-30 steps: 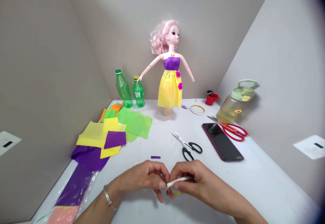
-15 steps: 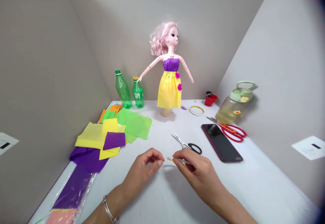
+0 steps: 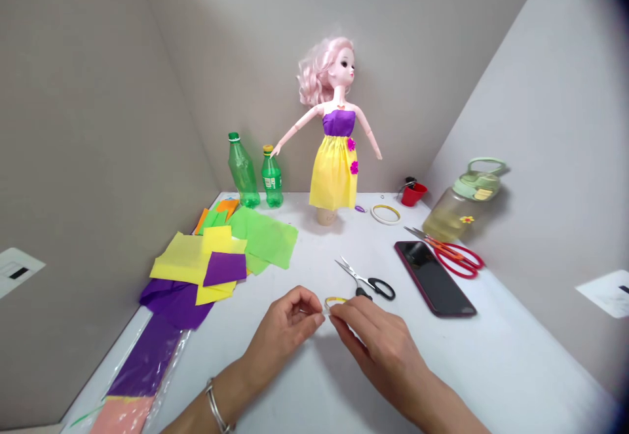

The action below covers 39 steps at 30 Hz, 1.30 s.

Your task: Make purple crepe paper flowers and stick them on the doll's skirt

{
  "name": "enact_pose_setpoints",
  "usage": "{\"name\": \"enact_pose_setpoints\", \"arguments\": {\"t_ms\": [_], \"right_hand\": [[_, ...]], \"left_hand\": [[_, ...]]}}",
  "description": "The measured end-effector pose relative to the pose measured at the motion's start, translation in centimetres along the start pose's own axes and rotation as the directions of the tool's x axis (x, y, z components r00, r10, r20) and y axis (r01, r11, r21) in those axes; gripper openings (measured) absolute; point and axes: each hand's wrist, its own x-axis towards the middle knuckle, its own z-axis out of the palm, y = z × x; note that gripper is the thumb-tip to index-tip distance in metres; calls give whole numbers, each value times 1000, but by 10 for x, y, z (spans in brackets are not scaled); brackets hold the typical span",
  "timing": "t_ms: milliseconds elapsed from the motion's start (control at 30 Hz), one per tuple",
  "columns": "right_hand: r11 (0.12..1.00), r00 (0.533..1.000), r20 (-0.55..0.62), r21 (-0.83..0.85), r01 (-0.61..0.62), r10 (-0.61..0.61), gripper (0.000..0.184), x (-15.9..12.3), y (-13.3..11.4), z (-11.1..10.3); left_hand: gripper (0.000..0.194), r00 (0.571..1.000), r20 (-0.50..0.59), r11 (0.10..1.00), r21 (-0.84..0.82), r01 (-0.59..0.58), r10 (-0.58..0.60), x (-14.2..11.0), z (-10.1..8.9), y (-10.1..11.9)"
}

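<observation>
A small roll of double-sided tape (image 3: 335,301), white with a yellow inner ring, sits between my hands, partly hidden behind the right fingers. My right hand (image 3: 381,335) pinches it, palm down. My left hand (image 3: 287,326) has thumb and forefinger closed at a short whitish tape end, its fingertips almost meeting the right ones. Just beyond my right hand lie small black-handled scissors (image 3: 366,280), one handle loop partly covered. A pink-haired doll (image 3: 334,165) in a purple top and yellow skirt stands at the back.
Coloured fabric pieces (image 3: 223,267) and a plastic packet (image 3: 142,362) lie left. Two green bottles (image 3: 242,172) stand behind them. At right are a phone (image 3: 435,280), red-handled scissors (image 3: 459,260), a water bottle (image 3: 449,208), a red cup (image 3: 413,193) and a larger tape ring (image 3: 386,214).
Both hands have moved forward on the table with the tape roll. They parted briefly, then came together again at the tape end. A small purple strip has gone from sight near my left hand.
</observation>
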Motion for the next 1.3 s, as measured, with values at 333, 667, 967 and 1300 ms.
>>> {"name": "enact_pose_setpoints", "arguments": {"t_ms": [333,667,967,1300], "right_hand": [[998,999,33,-58,-15,17,14,2,-2,2],[932,918,227,89,-351,325,18,4,-5,-8],[765,749,430,182,-618,503,24,13,-7,-18],[594,671,523,338,-730,526,24,16,-4,-16]], "left_hand": [[17,999,24,999,9,-31,31,3,-2,-7],[14,995,52,992,80,-95,91,4,-7,-7],[17,997,43,995,67,-71,68,3,-7,-6],[12,997,70,973,221,-60,46,5,-14,3]]}}
